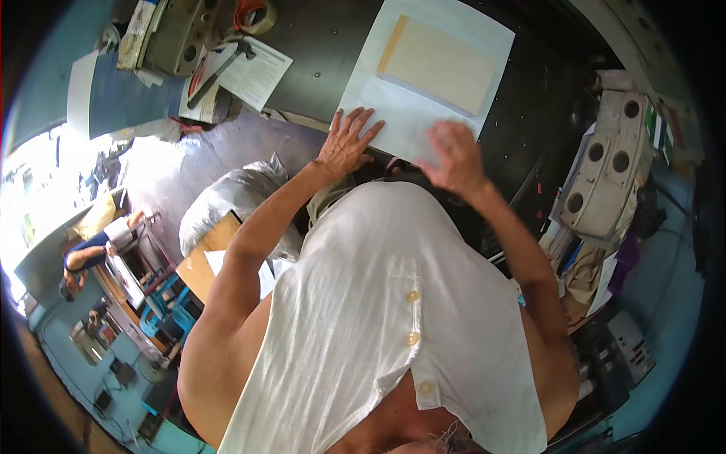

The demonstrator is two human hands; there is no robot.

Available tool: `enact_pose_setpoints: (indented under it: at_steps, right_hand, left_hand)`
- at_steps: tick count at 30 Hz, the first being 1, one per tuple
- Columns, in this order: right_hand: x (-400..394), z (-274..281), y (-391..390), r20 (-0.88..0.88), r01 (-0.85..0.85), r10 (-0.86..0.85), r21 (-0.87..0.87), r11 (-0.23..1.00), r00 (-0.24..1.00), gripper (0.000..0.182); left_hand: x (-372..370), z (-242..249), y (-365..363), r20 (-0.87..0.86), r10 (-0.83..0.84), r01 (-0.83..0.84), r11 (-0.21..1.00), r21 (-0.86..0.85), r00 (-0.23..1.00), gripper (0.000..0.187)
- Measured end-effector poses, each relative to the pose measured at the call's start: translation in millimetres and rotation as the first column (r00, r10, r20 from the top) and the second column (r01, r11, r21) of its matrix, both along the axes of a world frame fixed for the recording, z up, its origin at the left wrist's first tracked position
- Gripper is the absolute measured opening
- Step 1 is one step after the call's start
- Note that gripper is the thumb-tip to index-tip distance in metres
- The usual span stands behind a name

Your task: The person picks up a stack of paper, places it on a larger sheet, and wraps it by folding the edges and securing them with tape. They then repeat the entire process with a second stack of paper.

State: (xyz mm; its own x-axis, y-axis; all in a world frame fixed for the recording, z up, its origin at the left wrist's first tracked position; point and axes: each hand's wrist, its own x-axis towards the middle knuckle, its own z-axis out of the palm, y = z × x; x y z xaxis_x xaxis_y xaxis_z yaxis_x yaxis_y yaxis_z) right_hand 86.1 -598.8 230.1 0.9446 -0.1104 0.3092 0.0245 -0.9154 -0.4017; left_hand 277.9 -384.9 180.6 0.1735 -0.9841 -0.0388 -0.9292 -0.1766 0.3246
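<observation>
Head view: the spread left hand (348, 144) is seemingly steadying a large white paper sheet (403, 121), needing flatness next; I can't tell whether the blurred right hand (456, 157) is closing.

The bare right hand (455, 160) is blurred; the rectangular white printed paper sheet (261, 72) is too small to read.

dark tabletop (314, 49), large white sheet (389, 113) lying on it, printed paper (265, 72), tape roll (270, 21)
</observation>
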Motion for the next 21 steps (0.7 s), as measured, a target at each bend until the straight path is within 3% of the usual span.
enact_pose_setpoints:
  at_steps: [2,3,6,7,11,14,15,18,21]
  right_hand:
    - [-18,-22,18,-0.115,0.019,-0.026,-0.068,0.997,0.993,0.057]
    - [-27,-27,25,-0.179,0.026,-0.043,-0.097,0.995,0.983,0.056]
    - [-31,-37,24,-0.126,0.186,-0.204,-0.142,0.972,0.971,0.055]
    - [-28,-35,24,-0.111,0.206,-0.228,-0.184,0.961,0.967,0.049]
    - [-11,10,34,-0.009,0.287,-0.299,-0.252,0.924,0.954,0.037]
    - [-3,10,35,-0.002,0.349,-0.369,-0.321,0.880,0.929,0.028]
    - [-3,4,26,0.054,0.386,-0.393,-0.355,0.852,0.918,0.017]
    - [11,22,-1,0.100,0.470,-0.460,-0.265,0.842,0.882,0.010]
    - [24,24,-39,0.069,0.424,-0.419,-0.206,0.882,0.905,0.009]
  left_hand:
    - [21,-19,-1,0.036,-0.046,0.048,0.998,-0.033,0.998,0.082]
    - [31,-20,-3,0.053,-0.059,0.063,0.995,-0.073,0.997,0.069]
    - [56,-27,-5,0.128,-0.215,0.230,0.966,-0.118,0.968,0.046]
    - [60,-16,-11,0.165,-0.214,0.247,0.946,-0.212,0.963,0.027]
    - [81,17,-40,0.127,-0.227,0.258,0.908,-0.330,0.965,0.019]
    - [93,39,-64,0.061,-0.211,0.219,0.911,-0.349,0.976,0.016]
    - [97,47,-70,0.101,-0.230,0.251,0.914,-0.319,0.968,0.012]
    - [110,55,-93,0.079,-0.241,0.253,0.916,-0.311,0.967,0.012]
    - [123,61,-122,0.065,-0.240,0.248,0.950,-0.187,0.969,0.017]
